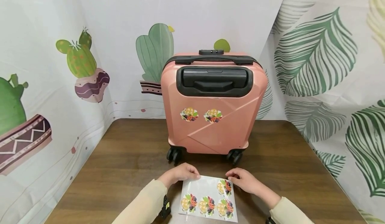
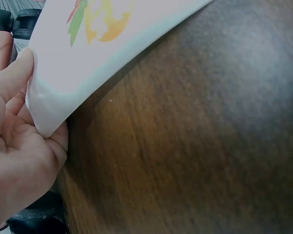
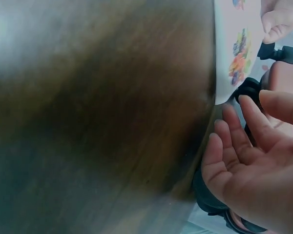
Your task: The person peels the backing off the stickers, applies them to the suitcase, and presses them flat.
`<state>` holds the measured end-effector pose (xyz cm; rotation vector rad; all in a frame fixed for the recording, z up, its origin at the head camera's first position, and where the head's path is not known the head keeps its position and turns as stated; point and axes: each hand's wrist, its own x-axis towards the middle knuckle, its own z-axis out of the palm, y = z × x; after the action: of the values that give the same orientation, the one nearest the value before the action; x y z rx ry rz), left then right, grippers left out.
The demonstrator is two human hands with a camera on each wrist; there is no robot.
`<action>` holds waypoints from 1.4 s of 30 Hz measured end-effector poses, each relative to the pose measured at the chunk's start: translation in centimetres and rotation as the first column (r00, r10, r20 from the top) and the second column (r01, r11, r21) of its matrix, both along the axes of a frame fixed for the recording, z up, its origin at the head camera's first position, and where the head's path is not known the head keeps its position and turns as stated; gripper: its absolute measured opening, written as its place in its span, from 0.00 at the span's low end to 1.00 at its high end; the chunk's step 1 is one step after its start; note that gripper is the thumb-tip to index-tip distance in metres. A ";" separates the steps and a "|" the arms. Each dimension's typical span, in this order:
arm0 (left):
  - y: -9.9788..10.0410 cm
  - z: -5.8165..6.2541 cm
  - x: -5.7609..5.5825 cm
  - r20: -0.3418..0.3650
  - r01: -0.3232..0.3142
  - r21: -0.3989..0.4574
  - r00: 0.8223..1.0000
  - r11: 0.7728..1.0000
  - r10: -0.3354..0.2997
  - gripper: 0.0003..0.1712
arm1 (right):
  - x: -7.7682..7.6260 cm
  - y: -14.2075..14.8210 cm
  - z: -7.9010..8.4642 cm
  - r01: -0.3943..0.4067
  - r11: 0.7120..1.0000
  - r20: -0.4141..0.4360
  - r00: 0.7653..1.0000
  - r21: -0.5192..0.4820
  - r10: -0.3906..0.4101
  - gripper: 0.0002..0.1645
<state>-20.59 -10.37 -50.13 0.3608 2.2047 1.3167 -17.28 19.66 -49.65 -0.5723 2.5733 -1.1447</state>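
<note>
A white sheet of stickers [image 1: 200, 187] lies near the front of the table, its round fruit stickers along the near edge and at the far right corner. My left hand [image 1: 183, 172] pinches the sheet's far left corner; the left wrist view shows the thumb on top and fingers beneath. Beside the far right corner is my right hand [image 1: 245, 180], fingers loosely bent with nothing between them, as the right wrist view shows. Behind both hands stands a pink suitcase [image 1: 210, 135], upright on black wheels. Two fruit stickers [image 1: 189, 114] sit side by side on its front.
The brown wooden table [image 1: 120, 163] extends to both sides of the suitcase. A white cloth backdrop [image 1: 120, 16] printed with cacti and leaves hangs behind and along the sides. The suitcase's black handle [image 1: 213, 83] is folded into its recess.
</note>
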 end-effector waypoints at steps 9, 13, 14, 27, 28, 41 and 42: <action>0.0 0.0 0.0 0.014 -0.002 0.010 1.000 1.000 0.002 0.10 | -0.4 0.0 0.1 -0.082 0.997 -0.015 0.996 0.008 0.082 0.13; 0.0 0.1 0.0 0.019 0.001 0.013 1.000 1.000 -0.001 0.10 | -0.4 0.1 -0.1 -0.053 0.999 -0.032 0.998 0.015 0.053 0.10; 0.0 0.1 -0.1 0.019 0.004 0.011 1.000 1.000 -0.004 0.11 | -0.4 0.1 -0.2 -0.042 0.999 -0.034 0.999 0.013 0.042 0.09; 0.5 -0.1 -0.2 0.010 -0.005 -0.014 1.000 1.000 0.005 0.10 | -0.5 0.3 -0.8 0.001 1.000 -0.050 0.999 0.012 -0.001 0.07; 0.5 -0.2 -0.2 0.010 -0.010 -0.020 1.000 1.000 0.010 0.10 | -0.5 0.2 -0.7 0.003 1.000 -0.055 0.998 0.014 -0.003 0.07; 0.3 0.3 -0.1 0.005 -0.010 -0.058 1.000 0.998 0.010 0.11 | -0.1 -0.1 -0.6 0.004 1.000 -0.093 0.996 0.019 -0.002 0.07; 0.3 0.3 -0.2 0.004 -0.007 -0.059 1.000 0.998 0.007 0.11 | 0.0 -0.1 -0.6 0.004 1.000 -0.101 0.995 0.021 -0.002 0.06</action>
<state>-20.74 -10.11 -49.78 0.3279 2.2380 1.2525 -17.32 19.56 -50.26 -0.6371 2.6688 -1.1158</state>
